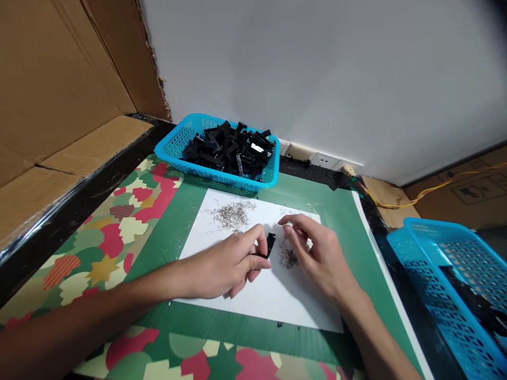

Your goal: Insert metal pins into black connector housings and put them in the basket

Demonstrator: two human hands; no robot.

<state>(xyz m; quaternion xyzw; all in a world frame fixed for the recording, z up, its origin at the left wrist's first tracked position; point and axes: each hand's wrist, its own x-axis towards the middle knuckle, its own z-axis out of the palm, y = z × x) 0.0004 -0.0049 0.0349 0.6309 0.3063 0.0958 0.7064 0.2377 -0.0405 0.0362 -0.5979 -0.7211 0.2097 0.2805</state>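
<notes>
Near the blue basket point(217, 176), the left hand point(241, 259) pinches a black part point(271, 243).

Right basket point(455, 274), cut off by edge.

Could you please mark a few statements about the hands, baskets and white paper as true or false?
The left hand holds a small black part. True.
The right hand grips a basket rim. False: the right hand is over the white paper.
The basket heaped with black pieces stands nearer the person than the paper. False: that basket stands beyond it.
Thin, wire-like bits lie on the paper. True.
The basket at the right is red. False: this basket is blue.
</notes>
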